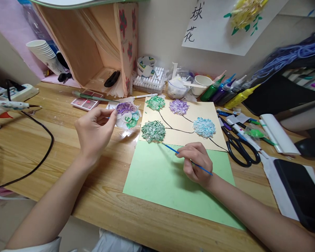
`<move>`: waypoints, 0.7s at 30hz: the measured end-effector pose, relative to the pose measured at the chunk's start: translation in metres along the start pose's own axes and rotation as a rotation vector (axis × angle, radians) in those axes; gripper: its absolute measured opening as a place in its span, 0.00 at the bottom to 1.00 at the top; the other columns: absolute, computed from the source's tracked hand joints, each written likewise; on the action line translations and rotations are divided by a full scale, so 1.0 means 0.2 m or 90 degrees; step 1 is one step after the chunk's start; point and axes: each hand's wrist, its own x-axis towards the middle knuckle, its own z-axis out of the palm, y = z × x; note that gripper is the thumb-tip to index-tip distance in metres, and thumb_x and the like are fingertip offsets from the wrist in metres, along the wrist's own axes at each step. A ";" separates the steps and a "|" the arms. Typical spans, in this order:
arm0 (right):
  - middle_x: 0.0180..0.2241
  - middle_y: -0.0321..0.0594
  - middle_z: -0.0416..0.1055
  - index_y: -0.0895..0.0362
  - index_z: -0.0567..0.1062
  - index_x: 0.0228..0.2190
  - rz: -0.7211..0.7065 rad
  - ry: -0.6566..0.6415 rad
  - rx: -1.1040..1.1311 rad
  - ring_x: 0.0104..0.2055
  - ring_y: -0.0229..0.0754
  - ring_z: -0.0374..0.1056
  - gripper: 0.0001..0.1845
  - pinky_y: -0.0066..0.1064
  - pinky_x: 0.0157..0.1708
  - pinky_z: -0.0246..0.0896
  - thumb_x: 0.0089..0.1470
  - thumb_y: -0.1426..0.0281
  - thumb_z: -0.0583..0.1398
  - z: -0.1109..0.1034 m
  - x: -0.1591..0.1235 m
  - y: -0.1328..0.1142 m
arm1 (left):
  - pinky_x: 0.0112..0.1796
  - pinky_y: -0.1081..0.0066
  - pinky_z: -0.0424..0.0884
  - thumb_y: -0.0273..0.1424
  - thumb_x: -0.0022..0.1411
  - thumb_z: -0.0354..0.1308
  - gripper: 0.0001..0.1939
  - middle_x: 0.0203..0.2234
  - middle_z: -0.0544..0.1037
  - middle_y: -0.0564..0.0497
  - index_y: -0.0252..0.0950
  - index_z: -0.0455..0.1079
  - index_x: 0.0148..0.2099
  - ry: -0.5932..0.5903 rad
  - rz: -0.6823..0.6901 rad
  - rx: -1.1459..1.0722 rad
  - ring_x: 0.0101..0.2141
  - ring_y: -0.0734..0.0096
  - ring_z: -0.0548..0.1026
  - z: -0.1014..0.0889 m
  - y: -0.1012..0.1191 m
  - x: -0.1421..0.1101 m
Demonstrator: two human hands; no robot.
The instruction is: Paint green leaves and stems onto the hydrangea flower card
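Observation:
My left hand (94, 131) pinches a small white paint palette (127, 113) smeared with purple, green and blue, held just above the wooden table. My right hand (195, 162) is closed on a thin blue paintbrush (173, 150); its tip touches the lower edge of a dark green paper flower (153, 131). That flower is on a cream sheet (186, 122) with a light green flower (155, 103), a purple flower (179, 106) and a light blue flower (204, 127), all joined by black stems. The cream sheet lies on a green sheet (160, 178).
Black scissors (238, 147) and markers lie right of the sheets. Paint bottles (225, 91), a paper cup (202, 83) and a marker box (149, 82) stand at the back. A glue gun (5, 106) with its cable lies far left; a black tablet (301, 192) is at right.

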 end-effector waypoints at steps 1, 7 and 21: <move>0.24 0.36 0.70 0.53 0.64 0.34 -0.004 0.004 -0.002 0.27 0.40 0.62 0.14 0.34 0.28 0.58 0.49 0.82 0.49 0.00 0.00 0.00 | 0.32 0.73 0.76 0.32 0.54 0.62 0.08 0.27 0.80 0.49 0.32 0.75 0.33 0.000 -0.001 -0.002 0.27 0.73 0.77 0.00 0.00 0.00; 0.22 0.37 0.70 0.53 0.64 0.34 -0.022 0.004 -0.006 0.26 0.40 0.62 0.13 0.34 0.28 0.58 0.50 0.81 0.48 -0.01 -0.01 0.00 | 0.31 0.74 0.75 0.32 0.54 0.62 0.08 0.27 0.80 0.50 0.32 0.76 0.34 0.001 0.000 -0.001 0.27 0.74 0.77 0.00 0.00 0.00; 0.23 0.35 0.70 0.52 0.65 0.33 0.010 0.014 -0.005 0.27 0.40 0.62 0.14 0.33 0.28 0.59 0.49 0.82 0.49 0.00 0.00 0.00 | 0.31 0.75 0.75 0.31 0.53 0.62 0.06 0.26 0.80 0.50 0.33 0.75 0.32 0.004 0.003 0.001 0.26 0.74 0.77 0.00 0.00 0.00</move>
